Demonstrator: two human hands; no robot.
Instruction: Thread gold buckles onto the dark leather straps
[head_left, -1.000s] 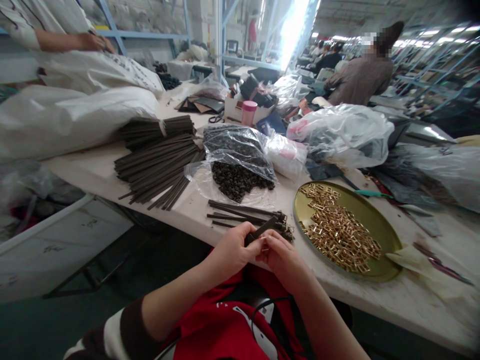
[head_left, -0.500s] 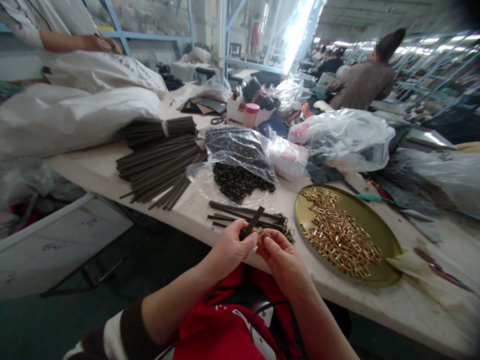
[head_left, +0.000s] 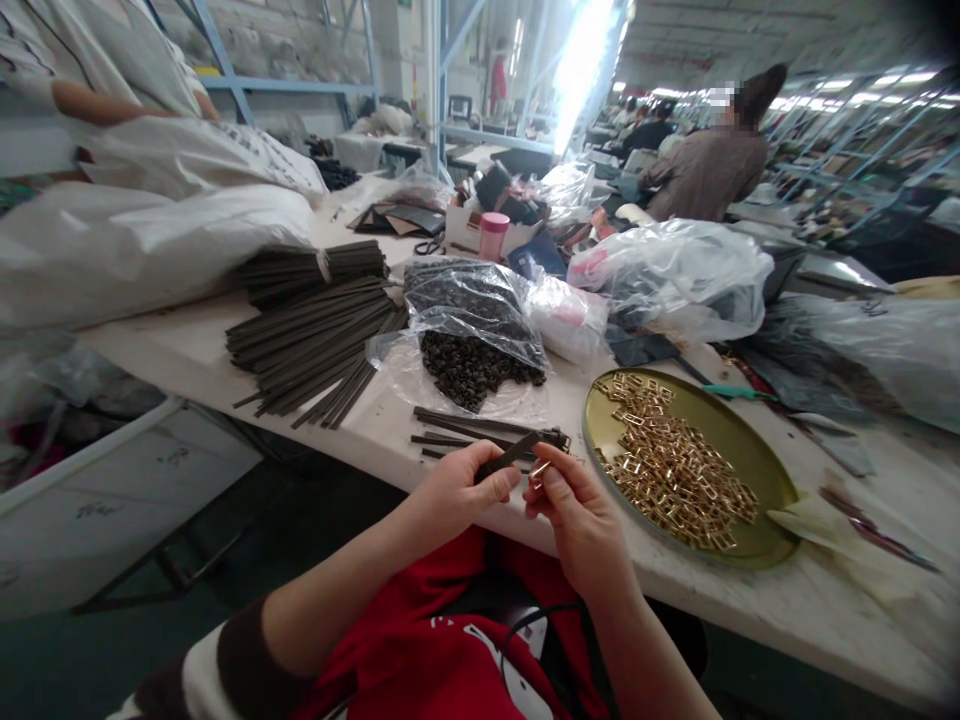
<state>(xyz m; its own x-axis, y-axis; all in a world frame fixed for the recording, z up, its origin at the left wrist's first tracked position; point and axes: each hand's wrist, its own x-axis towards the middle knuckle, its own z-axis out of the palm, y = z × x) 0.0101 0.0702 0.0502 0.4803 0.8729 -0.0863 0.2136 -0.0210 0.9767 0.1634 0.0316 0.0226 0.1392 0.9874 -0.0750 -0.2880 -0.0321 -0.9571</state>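
Note:
My left hand [head_left: 472, 487] pinches a dark strap [head_left: 511, 455] between thumb and fingers, its end pointing up and right. Close beside it, my right hand [head_left: 574, 505] is closed on a small gold buckle [head_left: 538, 472]. Whether buckle and strap touch I cannot tell. Just beyond the hands lie several straps with gold buckles [head_left: 480, 424] on the table. To the right, a round gold tray [head_left: 776, 480] holds a heap of gold buckles [head_left: 675, 465]. An opened clear bag with small black pieces [head_left: 480, 365] lies further back.
Bundles of dark straps [head_left: 315, 335] lie back left, near a large white sack [head_left: 142, 250]. A pink-lidded jar [head_left: 493, 236] and plastic bags [head_left: 675, 275] crowd the table's back. Scissors-like tools [head_left: 889, 540] lie at right. One person stands beyond the sack, another further back right.
My right hand has drawn slightly right with the buckle, so it shows more clearly. The strap in my left hand has tilted from steep to flatter. The view has shifted a little.

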